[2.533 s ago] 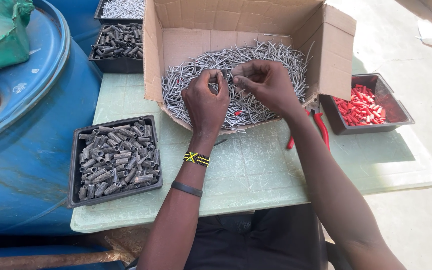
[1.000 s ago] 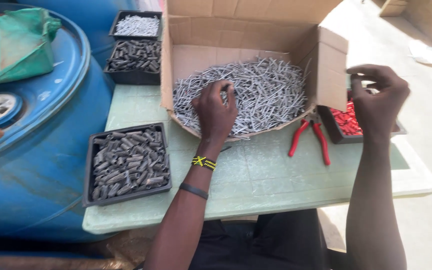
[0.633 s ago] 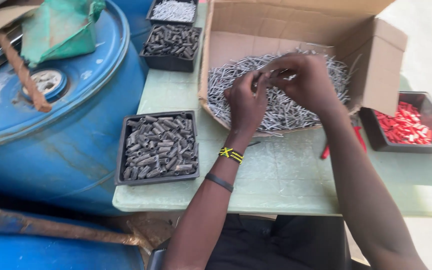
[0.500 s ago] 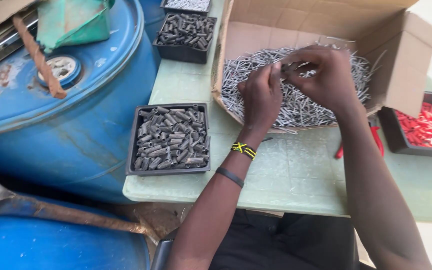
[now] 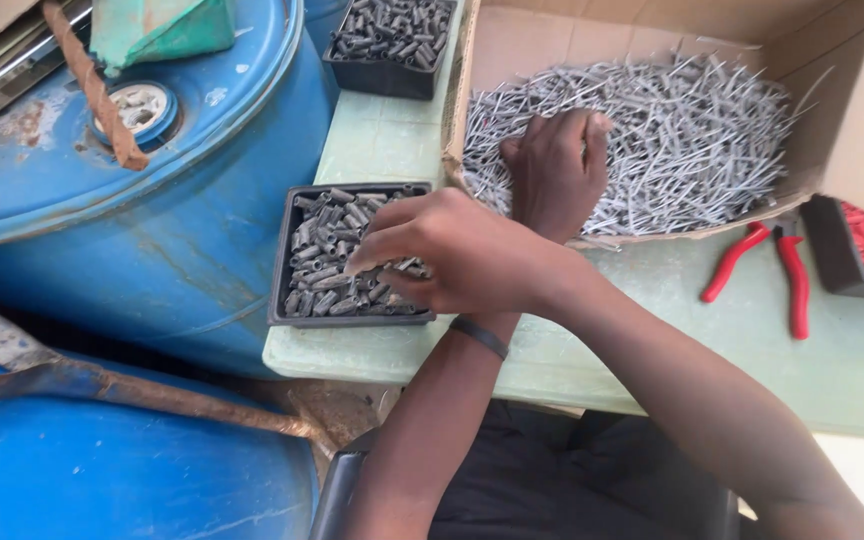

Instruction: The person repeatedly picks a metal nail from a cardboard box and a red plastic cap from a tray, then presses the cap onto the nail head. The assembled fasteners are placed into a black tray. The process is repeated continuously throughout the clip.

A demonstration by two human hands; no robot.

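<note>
Right hand [image 5: 452, 250] reaches across the body to the near black tray [image 5: 287, 290], fingers pinched together over the short grey sleeves [image 5: 337, 255] heaped there; whether it grips one I cannot tell. Left hand [image 5: 555, 170] lies curled on the grey pins [image 5: 692, 140] in the cardboard box [image 5: 552, 40]. Both piles look full, so much sorting seems left. Red pliers [image 5: 777, 265] lie untouched on the tabletop [image 5: 392, 130], beside a blue drum [image 5: 152, 220].

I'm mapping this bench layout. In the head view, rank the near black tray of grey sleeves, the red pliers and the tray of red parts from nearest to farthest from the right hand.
1. near black tray, under the right hand, left.
2. red pliers, right.
3. tray of red parts, far right edge.
</note>
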